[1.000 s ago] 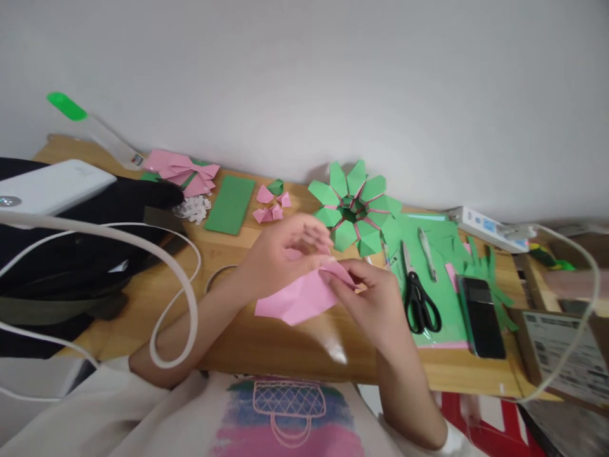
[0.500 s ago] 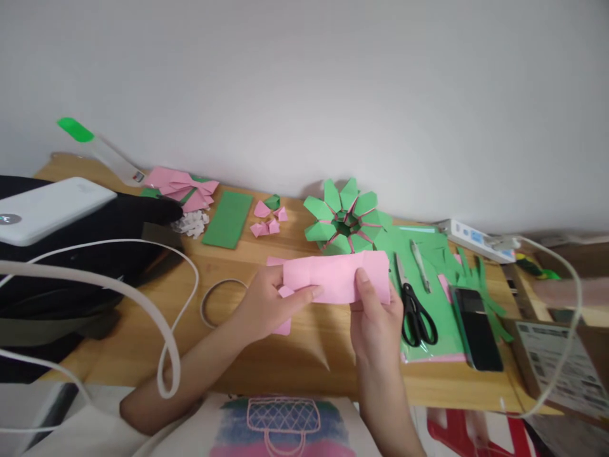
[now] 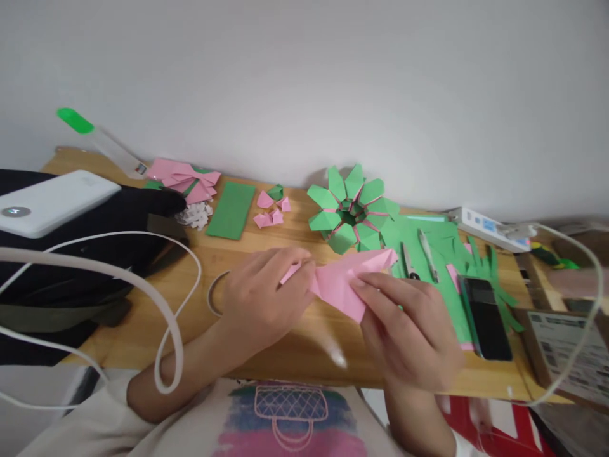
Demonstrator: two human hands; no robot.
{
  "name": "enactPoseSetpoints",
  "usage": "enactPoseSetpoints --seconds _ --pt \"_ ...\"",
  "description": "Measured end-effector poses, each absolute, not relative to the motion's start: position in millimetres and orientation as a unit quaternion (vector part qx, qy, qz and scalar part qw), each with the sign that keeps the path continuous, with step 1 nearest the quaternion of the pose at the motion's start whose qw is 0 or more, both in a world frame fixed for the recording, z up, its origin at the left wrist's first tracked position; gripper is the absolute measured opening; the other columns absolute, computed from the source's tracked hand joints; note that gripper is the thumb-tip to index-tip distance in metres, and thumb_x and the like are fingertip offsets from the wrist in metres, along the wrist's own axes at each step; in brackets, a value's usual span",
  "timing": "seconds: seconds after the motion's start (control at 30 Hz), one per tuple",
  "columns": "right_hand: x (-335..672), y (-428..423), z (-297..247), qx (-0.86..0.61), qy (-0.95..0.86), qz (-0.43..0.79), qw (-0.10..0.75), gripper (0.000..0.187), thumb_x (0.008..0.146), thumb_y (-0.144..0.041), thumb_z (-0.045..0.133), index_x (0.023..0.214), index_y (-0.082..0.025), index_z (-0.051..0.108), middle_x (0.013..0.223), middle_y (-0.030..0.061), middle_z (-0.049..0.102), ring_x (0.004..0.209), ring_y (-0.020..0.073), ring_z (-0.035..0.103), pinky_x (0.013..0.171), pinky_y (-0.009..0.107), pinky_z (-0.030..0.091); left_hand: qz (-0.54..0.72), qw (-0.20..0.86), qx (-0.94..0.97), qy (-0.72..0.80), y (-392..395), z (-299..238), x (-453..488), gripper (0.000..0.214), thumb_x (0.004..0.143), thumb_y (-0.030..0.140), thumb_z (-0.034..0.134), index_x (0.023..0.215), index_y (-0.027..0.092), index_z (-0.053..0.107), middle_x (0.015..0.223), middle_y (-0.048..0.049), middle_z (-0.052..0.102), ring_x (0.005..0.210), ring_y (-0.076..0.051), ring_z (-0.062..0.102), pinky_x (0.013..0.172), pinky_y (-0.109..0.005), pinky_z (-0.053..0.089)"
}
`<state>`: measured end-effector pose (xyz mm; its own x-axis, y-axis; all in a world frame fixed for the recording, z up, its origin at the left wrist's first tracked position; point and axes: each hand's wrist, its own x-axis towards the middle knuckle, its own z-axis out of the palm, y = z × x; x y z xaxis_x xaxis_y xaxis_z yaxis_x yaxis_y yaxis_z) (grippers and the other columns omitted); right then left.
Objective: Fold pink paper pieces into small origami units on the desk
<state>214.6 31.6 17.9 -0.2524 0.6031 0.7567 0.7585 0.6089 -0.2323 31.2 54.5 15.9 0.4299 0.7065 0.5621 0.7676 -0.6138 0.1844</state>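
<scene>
A folded piece of pink paper [image 3: 340, 285] is held above the table between my two hands. My left hand [image 3: 269, 298] is closed over its left end, hiding most of that part. Thumb and fingers of my right hand [image 3: 412, 324] pinch its right side, where the paper spreads into a pointed, tilted shape. Just behind stands a ring-shaped green paper flower [image 3: 349, 209] with pink edges between its petals. Several small folded pink pieces [image 3: 270, 218] lie to its left, beside a green paper rectangle [image 3: 231, 211].
Scissors [image 3: 407, 261], partly hidden by my right hand, and a white pen-like tool [image 3: 428, 255] lie on green sheets. A phone [image 3: 488, 317] and power strip [image 3: 490, 228] are at right. Left are a power bank [image 3: 57, 202], a looping white cable [image 3: 162, 311] and a tape ring [image 3: 215, 295].
The pink paper, earlier a flat wide strip facing me, is now turned and bunched to a point. Both hands have rolled over, backs upward, and the view has shifted slightly.
</scene>
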Motion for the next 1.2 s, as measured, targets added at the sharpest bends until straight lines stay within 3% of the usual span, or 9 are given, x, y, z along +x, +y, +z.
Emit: enactPoseSetpoints --seconds 0.17,0.3,0.5,0.63,1.0,1.2 --pt "219.7 27.9 15.4 -0.399 -0.809 -0.061 0.426 0.031 0.082 -0.002 0.062 0.110 -0.013 0.067 0.104 0.0128 0.071 0.092 0.0214 0.068 0.068 0.033 0.056 -0.326 -0.090 -0.854 -0.395 54.8 17.4 32.8 0.018 0.085 0.013 0.048 0.086 0.014 0.066 0.095 -0.0103 0.074 0.082 -0.024 0.069 0.069 -0.039 0.055" --pt "219.4 23.4 13.6 -0.396 -0.809 -0.058 0.431 0.035 0.083 -0.003 0.061 0.117 -0.013 0.065 0.110 0.0112 0.070 0.094 0.0223 0.068 0.073 0.036 0.058 -0.312 -0.176 -0.848 -0.391 52.2 20.7 34.4 0.023 0.088 0.012 0.045 0.102 0.014 0.064 0.095 -0.0071 0.075 0.084 -0.021 0.070 0.074 -0.036 0.056" --pt "214.2 20.6 16.0 -0.421 -0.784 -0.082 0.449 0.041 0.083 -0.003 0.061 0.121 -0.017 0.064 0.100 0.0078 0.066 0.085 0.0204 0.066 0.064 0.033 0.056 -0.300 -0.048 -0.867 -0.395 45.0 24.2 35.2 0.030 0.093 0.013 0.039 0.115 0.015 0.060 0.104 -0.0105 0.075 0.090 -0.022 0.071 0.077 -0.036 0.056" --pt "215.4 14.3 19.1 -0.451 -0.781 -0.072 0.427 0.046 0.082 -0.004 0.062 0.125 -0.022 0.061 0.098 0.0055 0.063 0.087 0.0205 0.065 0.069 0.035 0.056 -0.304 -0.014 -0.868 -0.394 43.0 26.1 37.7 0.029 0.094 0.012 0.041 0.118 0.014 0.058 0.105 -0.0106 0.075 0.092 -0.021 0.071 0.078 -0.034 0.055" --pt "208.1 14.2 12.9 -0.484 -0.732 -0.043 0.477 0.034 0.084 -0.013 0.064 0.115 -0.027 0.065 0.089 0.0034 0.066 0.079 0.0200 0.064 0.064 0.036 0.056 -0.323 -0.010 -0.863 -0.387 42.3 26.2 39.3 0.027 0.096 0.012 0.041 0.119 0.014 0.055 0.104 -0.0101 0.076 0.092 -0.020 0.072 0.076 -0.033 0.056" --pt "204.2 14.8 9.2 -0.490 -0.715 -0.026 0.499 0.041 0.079 -0.003 0.063 0.113 -0.025 0.067 0.095 0.0031 0.067 0.085 0.0191 0.064 0.071 0.035 0.056 -0.343 -0.064 -0.850 -0.394 41.6 22.3 42.8 0.029 0.094 0.010 0.042 0.120 0.014 0.055 0.105 -0.0102 0.075 0.094 -0.018 0.071 0.080 -0.030 0.056"
